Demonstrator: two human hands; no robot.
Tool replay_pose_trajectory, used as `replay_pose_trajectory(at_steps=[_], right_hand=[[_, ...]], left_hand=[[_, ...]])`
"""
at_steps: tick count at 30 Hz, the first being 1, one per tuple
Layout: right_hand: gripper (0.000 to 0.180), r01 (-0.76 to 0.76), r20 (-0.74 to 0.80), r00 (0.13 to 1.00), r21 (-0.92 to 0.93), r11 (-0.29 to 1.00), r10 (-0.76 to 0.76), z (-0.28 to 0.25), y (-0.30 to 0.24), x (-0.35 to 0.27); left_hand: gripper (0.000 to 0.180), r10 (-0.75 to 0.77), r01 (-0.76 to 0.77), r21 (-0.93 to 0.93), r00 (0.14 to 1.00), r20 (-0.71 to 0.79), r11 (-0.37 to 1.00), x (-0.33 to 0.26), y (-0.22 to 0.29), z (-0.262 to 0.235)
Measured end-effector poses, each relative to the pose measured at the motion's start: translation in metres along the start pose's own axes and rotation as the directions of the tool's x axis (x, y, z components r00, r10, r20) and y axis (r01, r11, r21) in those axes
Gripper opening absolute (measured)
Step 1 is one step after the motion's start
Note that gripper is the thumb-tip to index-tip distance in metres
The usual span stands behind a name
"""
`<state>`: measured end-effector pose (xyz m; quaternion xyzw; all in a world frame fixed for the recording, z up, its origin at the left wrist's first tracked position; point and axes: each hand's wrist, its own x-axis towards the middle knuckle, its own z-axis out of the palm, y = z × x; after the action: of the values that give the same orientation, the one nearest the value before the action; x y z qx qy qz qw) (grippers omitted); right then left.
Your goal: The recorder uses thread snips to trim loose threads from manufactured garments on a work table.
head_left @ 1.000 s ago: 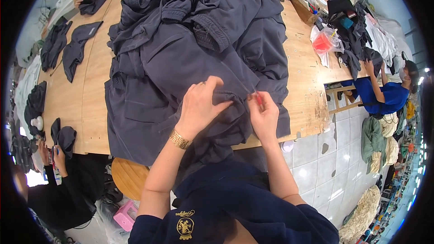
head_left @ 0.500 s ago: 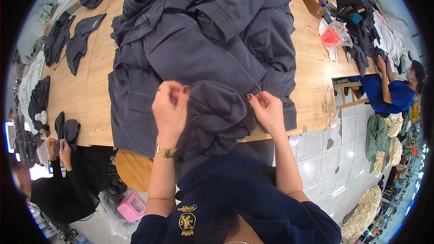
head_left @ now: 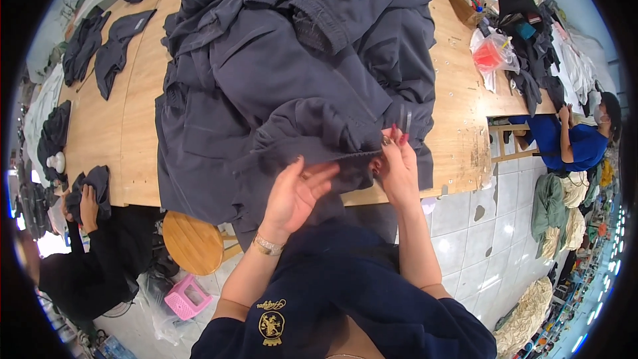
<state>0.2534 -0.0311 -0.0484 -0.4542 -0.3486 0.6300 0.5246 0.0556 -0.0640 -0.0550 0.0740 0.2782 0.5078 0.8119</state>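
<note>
A dark grey garment [head_left: 292, 129] lies gathered in front of me, its ribbed or stitched edge stretched toward my right hand. My right hand [head_left: 400, 176] is closed, pinching that edge. It also keeps hold of small thread snips [head_left: 407, 118] with red on the handle, their blades pointing away from me. My left hand [head_left: 294, 198] is open, palm turned up, its fingers stretched out against the near side of the cloth. Folds partly cover those fingertips. Beneath and beyond lies a big pile of similar dark grey garments [head_left: 266, 60].
The pile rests on a wooden table [head_left: 458, 139]. Left stand a round wooden stool [head_left: 193, 242] and a pink plastic stool [head_left: 188, 297]. A co-worker in black [head_left: 100, 262] handles dark cloth at left; another in blue [head_left: 578, 136] sits right. A plastic bag with red contents [head_left: 490, 56] lies far right.
My left hand has dropped nearer to me and opened palm up. The garment edge is now stretched to my right hand, and the snips have swung to point away from me.
</note>
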Motion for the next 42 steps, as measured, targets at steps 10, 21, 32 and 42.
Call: replay_pose_trajectory(at_steps=[10, 21, 32, 42], right_hand=[[0.033, -0.3, 0.313, 0.949, 0.874, 0.381, 0.03, 0.03, -0.032, 0.009], [0.039, -0.25, 0.2, 0.968, 0.83, 0.499, 0.151, 0.03, -0.014, 0.019], [0.029, -0.152, 0.044, 0.988, 0.017, 0.988, 0.151, -0.01, -0.01, 0.013], [0.025, -0.103, 0.088, 0.989, -0.164, 0.981, 0.119, -0.042, -0.008, 0.018]], left_hand=[[0.04, 0.276, -0.144, -0.412, 0.918, 0.283, 0.9, 0.009, 0.016, 0.035], [0.053, 0.207, -0.141, -0.505, 0.975, 0.078, 0.851, 0.028, 0.01, 0.028], [0.067, 0.251, -0.203, 0.209, 0.937, -0.241, 0.957, 0.028, 0.025, -0.002], [0.038, 0.468, -0.437, 0.413, 0.883, 0.028, 0.799, 0.032, 0.019, -0.015]])
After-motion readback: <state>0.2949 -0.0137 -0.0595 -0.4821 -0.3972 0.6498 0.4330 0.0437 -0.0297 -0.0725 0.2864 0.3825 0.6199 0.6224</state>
